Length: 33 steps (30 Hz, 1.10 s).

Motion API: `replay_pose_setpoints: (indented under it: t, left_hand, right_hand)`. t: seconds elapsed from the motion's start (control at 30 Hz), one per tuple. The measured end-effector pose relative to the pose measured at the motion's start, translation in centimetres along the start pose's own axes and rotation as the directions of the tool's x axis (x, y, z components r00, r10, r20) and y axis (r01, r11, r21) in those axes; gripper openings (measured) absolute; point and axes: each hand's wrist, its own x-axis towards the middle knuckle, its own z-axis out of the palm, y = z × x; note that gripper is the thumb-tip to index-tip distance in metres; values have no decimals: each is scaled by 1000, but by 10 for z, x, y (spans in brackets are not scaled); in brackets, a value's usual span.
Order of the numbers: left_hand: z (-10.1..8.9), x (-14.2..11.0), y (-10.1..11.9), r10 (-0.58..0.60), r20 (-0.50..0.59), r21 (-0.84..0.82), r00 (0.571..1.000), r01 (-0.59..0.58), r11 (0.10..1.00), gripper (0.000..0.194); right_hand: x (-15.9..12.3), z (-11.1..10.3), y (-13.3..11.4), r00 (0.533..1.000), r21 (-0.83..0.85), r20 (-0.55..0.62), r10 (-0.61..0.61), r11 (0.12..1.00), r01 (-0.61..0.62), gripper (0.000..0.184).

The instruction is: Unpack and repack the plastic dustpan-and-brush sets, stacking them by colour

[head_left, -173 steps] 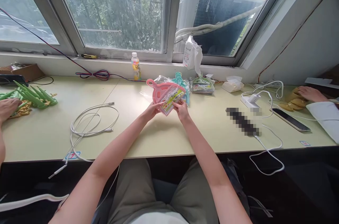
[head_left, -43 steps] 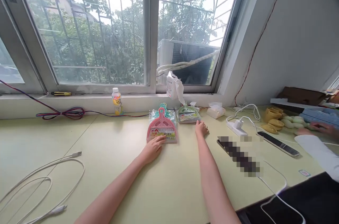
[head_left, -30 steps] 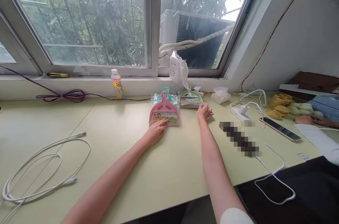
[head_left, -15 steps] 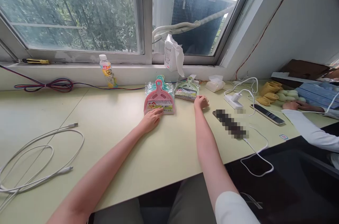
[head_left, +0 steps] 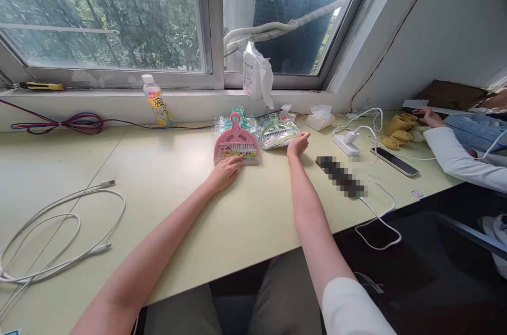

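Observation:
A pink mini dustpan set in clear wrap lies on the pale table, on top of a teal one. My left hand rests at its near edge, fingertips touching the label, fingers stretched flat. A green dustpan set lies on a small stack to the right. My right hand touches that green pack's right corner, its fingers loosely curled against the wrap.
A small drink bottle and a white bag stand by the window sill. White cables lie at left. A charger, phone and yellow items sit at right, where another person's sleeve reaches in.
The pink set, earlier held up in both hands, now lies flat on the pile. My right hand moved from the table to the green pack's corner. The view tilted down.

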Motion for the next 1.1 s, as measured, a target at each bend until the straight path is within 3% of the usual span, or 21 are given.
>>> replay_pose_setpoints:
  t: [0.17, 0.27, 0.33, 0.4, 0.5, 0.6, 0.67, 0.7, 0.77, 0.83, 0.9, 0.97, 1.0, 1.03, 1.1]
  left_hand:
    - [3, 1, -3, -6, -49, -97, 999, 1, 995, 44]
    - [5, 4, -5, -15, -99, -239, 995, -9, 971, 40]
    - [5, 6, -7, -41, -115, -362, 992, -4, 932, 38]
    - [4, 8, -10, -88, -126, -487, 988, 15, 873, 39]
    - [0, 9, -15, -241, -128, -700, 962, 84, 709, 46]
    - [-11, 7, -17, -466, -162, -891, 870, 74, 448, 52]
    - [-23, 5, -12, -562, -180, -954, 808, -4, 299, 59]
    - [-31, 4, -7, -572, -179, -967, 800, -36, 253, 64]
    - [-45, 0, 8, -534, -172, -974, 828, -62, 218, 76]
    - [-56, -5, 23, -492, -188, -967, 850, -74, 243, 76]
    - [-63, -11, 33, -523, -209, -959, 827, -68, 276, 65]
    - [-66, -17, 34, -593, -237, -952, 770, -61, 301, 60]
    - [-66, -19, 32, -625, -255, -948, 738, -65, 311, 61]
    - [-66, -21, 28, -648, -275, -945, 710, -74, 320, 61]
    - [-65, -24, 21, -678, -315, -936, 665, -101, 336, 58]
  right_hand:
    - [-13, -17, -12, 983, 91, -132, 124, 989, -113, 40]
    - [-30, -31, -15, 935, 146, -205, 290, 953, -264, 48]
    - [-49, -38, -17, 925, 189, -202, 323, 939, -287, 51]
    - [-76, -40, -21, 955, 247, -139, 262, 943, -222, 50]
    - [-122, -38, -34, 996, 364, 78, 43, 929, -68, 47]
    - [-157, -40, -52, 958, 468, 263, -117, 884, -20, 41]
    - [-169, -46, -61, 942, 522, 299, -154, 853, -26, 37]
    - [-171, -50, -65, 942, 545, 295, -162, 838, -26, 36]
    - [-173, -58, -68, 944, 586, 272, -186, 810, -9, 36]
    - [-172, -66, -70, 938, 608, 255, -237, 793, 35, 37]
    - [-172, -73, -72, 920, 593, 219, -325, 793, 139, 36]
    - [-173, -81, -75, 871, 523, 162, -463, 789, 322, 34]
    - [-174, -85, -77, 822, 478, 145, -551, 766, 429, 31]
    - [-175, -89, -79, 750, 440, 149, -644, 723, 533, 29]
    - [-179, -93, -83, 546, 429, 226, -807, 585, 688, 24]
